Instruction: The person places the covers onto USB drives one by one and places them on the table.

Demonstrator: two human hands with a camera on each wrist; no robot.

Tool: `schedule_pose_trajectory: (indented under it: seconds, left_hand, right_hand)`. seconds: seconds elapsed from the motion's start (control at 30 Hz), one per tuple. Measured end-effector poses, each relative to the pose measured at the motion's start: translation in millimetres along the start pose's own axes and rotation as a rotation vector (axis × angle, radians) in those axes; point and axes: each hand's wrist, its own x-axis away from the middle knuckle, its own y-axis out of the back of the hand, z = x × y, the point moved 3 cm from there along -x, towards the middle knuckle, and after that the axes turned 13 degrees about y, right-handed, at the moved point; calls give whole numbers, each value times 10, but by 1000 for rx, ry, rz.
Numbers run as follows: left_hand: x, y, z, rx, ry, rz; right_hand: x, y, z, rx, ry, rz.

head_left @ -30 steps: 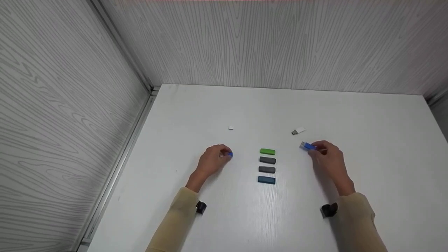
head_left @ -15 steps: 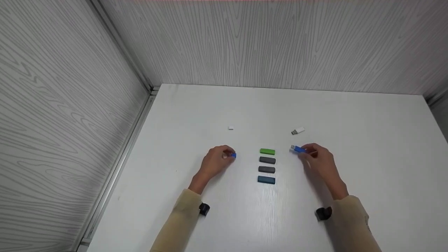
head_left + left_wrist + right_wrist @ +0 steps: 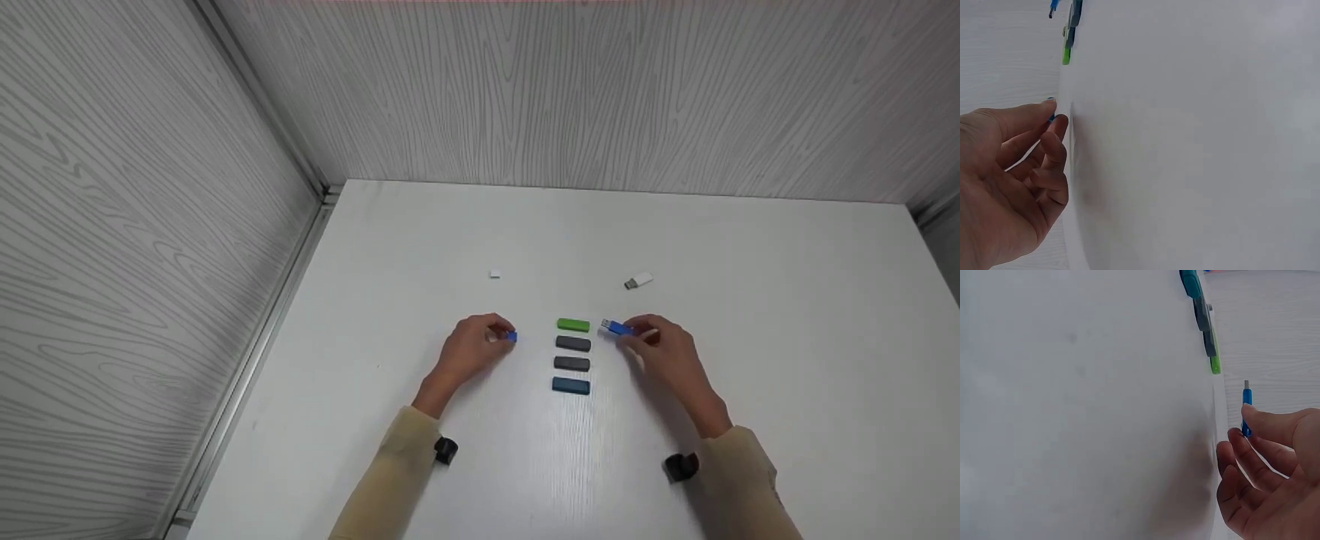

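Note:
My left hand (image 3: 474, 350) pinches a small blue cap (image 3: 512, 337) between thumb and fingertips; in the left wrist view only a sliver of it shows. On the other side, my right hand (image 3: 664, 349) pinches a blue USB stick (image 3: 618, 328), its bare metal plug pointing left toward the cap. That stick also shows upright in the right wrist view, with thumb and fingers on its lower end. Between the hands lies a column of capped USB sticks: a green one (image 3: 573, 325), two dark grey ones (image 3: 573, 343) and a teal one (image 3: 571, 385).
Behind the hands, a white USB stick (image 3: 639, 280) lies uncapped at the right, and a small white cap (image 3: 494, 274) at the left. All rest on a white table (image 3: 420, 225) with grey wood-grain panels (image 3: 510, 97) at its back and left.
The right hand has carried the blue USB stick leftward and slightly nearer to me. My left hand has moved a little right with the cap. The distance between both parts has shrunk.

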Motion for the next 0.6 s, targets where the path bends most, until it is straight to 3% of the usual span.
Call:
schedule_pose_trajectory:
  seconds: [0.6]
  left_hand:
    - [39,-193,-147,66,-75,39]
  right_hand:
    - [6,-235,269,-26,43,76]
